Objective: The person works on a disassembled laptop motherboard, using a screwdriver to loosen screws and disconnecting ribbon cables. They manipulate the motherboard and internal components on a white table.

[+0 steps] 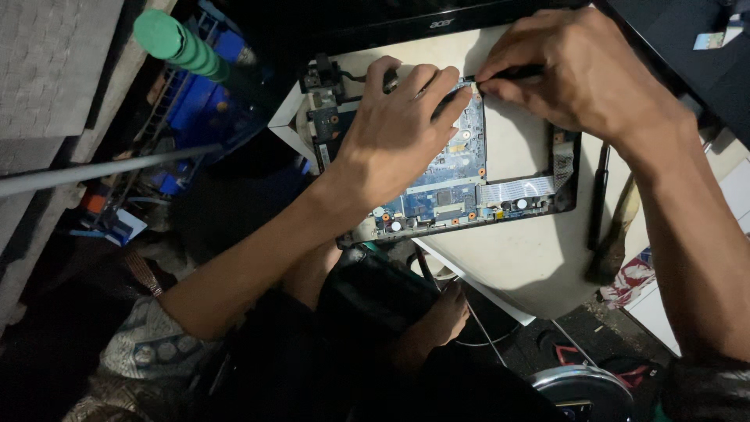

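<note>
- Forearms, bare and lean, rise from the bottom edge of the view toward an opened laptop base (pixel 569 205), a thin black plastic frame lying on a cream board (pixel 539 258) with a smooth matte face.
- Inside the frame sits the blue motherboard (pixel 461 168), flat and rectangular, studded with small silver chips, orange-ringed screw holes and round white and black parts along its near edge.
- Left hand (pixel 394 137) lies palm down over the left half of the motherboard, fingers curled and pressed to its far edge, where they meet a slim dark tool; whether they grip anything I cannot tell.
- Right hand (pixel 582 74) is closed in a pinch, thumb and forefinger clamped on that slim black rod-like tool (pixel 512 74), which lies level along the far edge of the motherboard.
- A pale ribbed ribbon cable (pixel 516 190) lies flat across the right part of the base, toward the board's right edge.
- A black metal hinge (pixel 322 78) stands at the far left corner of the base, with the glossy black screen bezel (pixel 406 27) just beyond.
- Near the board's right edge lie a thin black screwdriver (pixel 598 199) and a worn wooden handle (pixel 619 230), side by side.
- Off the board, at upper left, a ribbed green plastic handle (pixel 181 43) juts out.
</note>
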